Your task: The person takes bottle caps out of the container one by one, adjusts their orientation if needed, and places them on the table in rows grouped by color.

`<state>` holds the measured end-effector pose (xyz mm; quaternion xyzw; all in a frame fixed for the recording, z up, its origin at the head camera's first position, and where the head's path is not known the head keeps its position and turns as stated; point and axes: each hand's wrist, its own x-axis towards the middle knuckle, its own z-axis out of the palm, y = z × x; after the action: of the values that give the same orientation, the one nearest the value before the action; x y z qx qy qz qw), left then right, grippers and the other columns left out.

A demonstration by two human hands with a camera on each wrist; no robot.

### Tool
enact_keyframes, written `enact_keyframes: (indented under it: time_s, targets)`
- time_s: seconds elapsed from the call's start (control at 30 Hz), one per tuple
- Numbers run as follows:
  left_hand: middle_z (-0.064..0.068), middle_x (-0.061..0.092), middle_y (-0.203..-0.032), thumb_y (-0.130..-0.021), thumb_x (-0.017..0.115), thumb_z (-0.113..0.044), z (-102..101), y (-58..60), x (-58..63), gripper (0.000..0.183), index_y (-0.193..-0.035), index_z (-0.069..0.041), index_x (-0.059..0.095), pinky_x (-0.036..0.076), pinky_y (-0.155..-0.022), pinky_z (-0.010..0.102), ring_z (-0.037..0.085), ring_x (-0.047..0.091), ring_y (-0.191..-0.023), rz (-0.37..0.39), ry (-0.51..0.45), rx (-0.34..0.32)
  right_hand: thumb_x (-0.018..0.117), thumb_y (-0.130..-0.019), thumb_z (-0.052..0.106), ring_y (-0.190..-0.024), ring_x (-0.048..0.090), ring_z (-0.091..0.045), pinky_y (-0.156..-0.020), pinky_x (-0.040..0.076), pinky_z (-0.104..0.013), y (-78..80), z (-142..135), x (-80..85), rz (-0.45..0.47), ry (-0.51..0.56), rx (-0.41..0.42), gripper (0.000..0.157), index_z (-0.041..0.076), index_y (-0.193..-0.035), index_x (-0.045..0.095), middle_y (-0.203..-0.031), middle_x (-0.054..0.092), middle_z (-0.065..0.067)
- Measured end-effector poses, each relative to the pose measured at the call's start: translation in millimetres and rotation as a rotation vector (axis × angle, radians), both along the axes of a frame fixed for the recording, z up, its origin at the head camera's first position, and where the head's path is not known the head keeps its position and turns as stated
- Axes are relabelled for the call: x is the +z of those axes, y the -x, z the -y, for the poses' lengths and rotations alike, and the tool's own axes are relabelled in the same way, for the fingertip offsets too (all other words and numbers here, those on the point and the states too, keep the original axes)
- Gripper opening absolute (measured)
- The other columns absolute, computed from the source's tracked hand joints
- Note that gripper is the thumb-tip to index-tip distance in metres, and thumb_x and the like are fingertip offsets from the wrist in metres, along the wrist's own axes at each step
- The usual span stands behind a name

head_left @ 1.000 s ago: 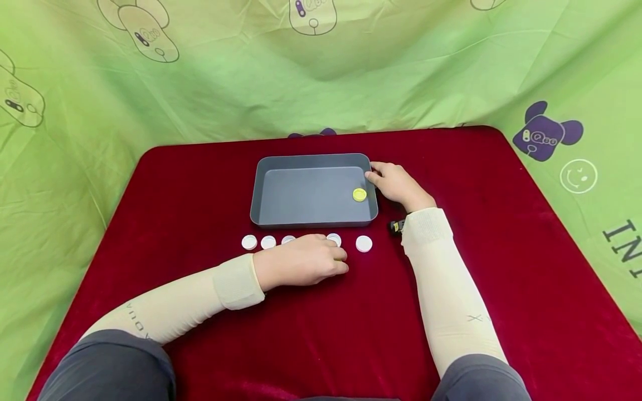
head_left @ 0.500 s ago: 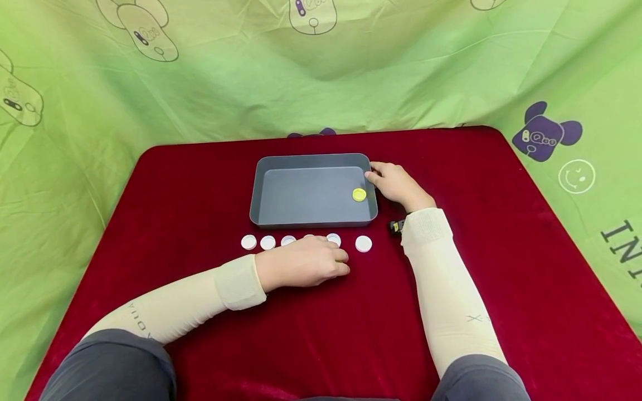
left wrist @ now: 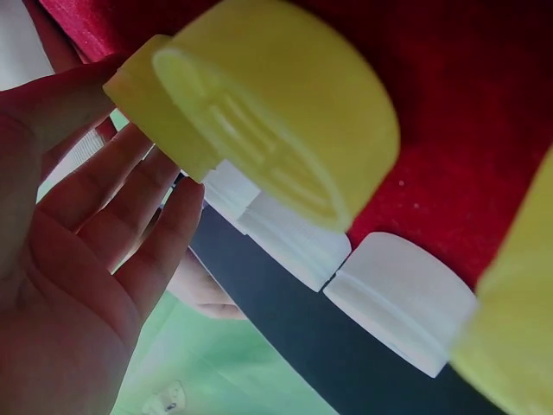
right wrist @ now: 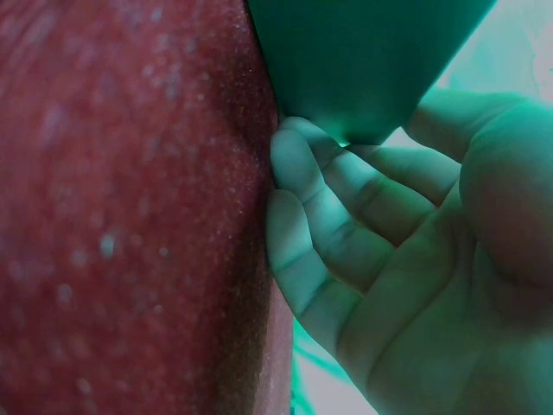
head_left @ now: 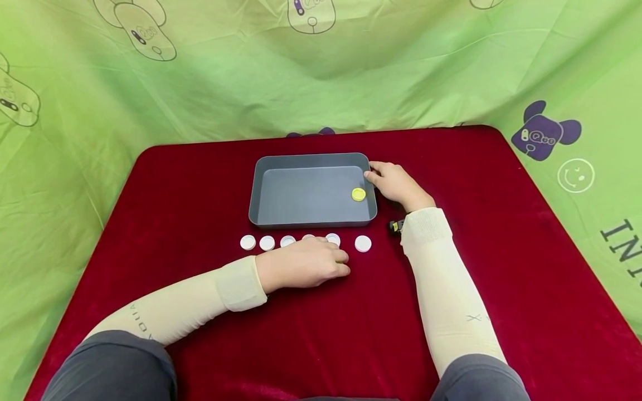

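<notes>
In the head view my left hand (head_left: 305, 263) reaches across the near side of a row of white caps, partly covering them. The left wrist view shows its thumb and fingertips pinching a yellow bottle cap (left wrist: 164, 108). Closer to that camera stands another yellow cap (left wrist: 346, 104), with a third yellow cap (left wrist: 518, 320) at the right edge; the hand hides all three from the head camera. At the right end of a grey rectangular tray (head_left: 301, 195), my right hand (head_left: 398, 185) grips the wall, thumb at the rim and fingers outside. A yellow cap (head_left: 358, 194) lies inside the tray.
The row of white caps runs along the tray's near side, from a left-end white cap (head_left: 248, 242) to a right-end white cap (head_left: 363, 244). A small black device (head_left: 395, 226) sits at my right cuff. Green printed cloth (head_left: 321, 83) hangs behind the red-covered table (head_left: 200, 178).
A bit of yellow at my left fingertips one second ago is now hidden in the head view. The left hand has shifted very slightly; the right hand and tray stay put.
</notes>
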<state>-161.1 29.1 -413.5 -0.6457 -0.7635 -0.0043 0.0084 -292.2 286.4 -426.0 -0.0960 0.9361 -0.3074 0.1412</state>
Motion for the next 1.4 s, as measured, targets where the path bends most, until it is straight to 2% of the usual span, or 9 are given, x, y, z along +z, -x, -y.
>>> enact_keyframes:
  time_s: [0.27, 0.47, 0.7, 0.93, 1.17, 1.4]
  targets:
    - [-0.006, 0.06, -0.089, -0.091, 0.06, -0.01, -1, 0.2, -0.1, 0.015, -0.097, -0.021, 0.07, 0.046, -0.074, 0.029, 0.015, 0.051, -0.076, 0.006, 0.01, -0.007, 0.046, -0.103, 0.033, -0.136, 0.037, -0.032, -0.109, 0.029, -0.048, 0.4, 0, 0.6, -0.01, 0.001, -0.001, 0.054, 0.003, -0.148, 0.039, -0.146, 0.043, -0.017]
    - [-0.005, 0.062, -0.095, -0.089, 0.066, -0.015, -1, 1.2, 2.8, 0.014, -0.101, -0.02, 0.071, 0.047, -0.079, 0.03, 0.015, 0.054, -0.081, 0.011, 0.024, -0.004, 0.046, -0.103, 0.032, -0.136, 0.037, -0.032, -0.109, 0.029, -0.048, -0.2, -1, 0.2, -0.005, -0.003, 0.0, 0.054, 0.003, -0.148, 0.038, -0.147, 0.042, -0.017]
    - [-0.005, 0.064, -0.099, -0.091, 0.064, -0.016, 2, 6.3, 13.5, 0.012, -0.102, -0.019, 0.071, 0.047, -0.073, 0.029, 0.013, 0.059, -0.086, -0.015, -0.052, 0.011, 0.046, -0.103, 0.033, -0.136, 0.037, -0.031, -0.109, 0.03, -0.047, 1.5, -2, -0.3, -0.011, 0.008, 0.002, 0.054, 0.003, -0.148, 0.039, -0.147, 0.043, -0.016]
    - [-0.002, 0.066, -0.105, -0.089, 0.064, -0.01, 6, 13.9, 25.9, 0.019, -0.105, -0.017, 0.071, 0.048, -0.077, 0.031, 0.015, 0.061, -0.095, -0.012, -0.07, 0.019, 0.045, -0.103, 0.033, -0.136, 0.037, -0.031, -0.109, 0.029, -0.047, 1.0, -3, 0.6, 0.0, 0.006, -0.002, 0.055, 0.003, -0.148, 0.038, -0.147, 0.042, -0.016]
    - [-0.003, 0.066, -0.102, -0.093, 0.06, -0.014, 6, 22.6, 34.7, 0.014, -0.1, -0.016, 0.072, 0.046, -0.07, 0.03, 0.016, 0.062, -0.089, -0.032, -0.098, 0.027, 0.046, -0.103, 0.033, -0.135, 0.038, -0.031, -0.109, 0.03, -0.048, 0.7, -2, 0.2, 0.013, 0.008, -0.012, 0.055, 0.004, -0.149, 0.038, -0.147, 0.042, -0.016]
    - [-0.003, 0.063, -0.093, -0.093, 0.058, -0.013, 1, 31.9, 39.7, 0.013, -0.095, -0.017, 0.07, 0.044, -0.066, 0.031, 0.016, 0.059, -0.081, -0.059, -0.071, 0.022, 0.046, -0.103, 0.031, -0.134, 0.039, -0.031, -0.108, 0.031, -0.048, -0.1, 0, 0.9, -0.001, 0.012, 0.001, 0.053, 0.003, -0.148, 0.039, -0.146, 0.044, -0.017]
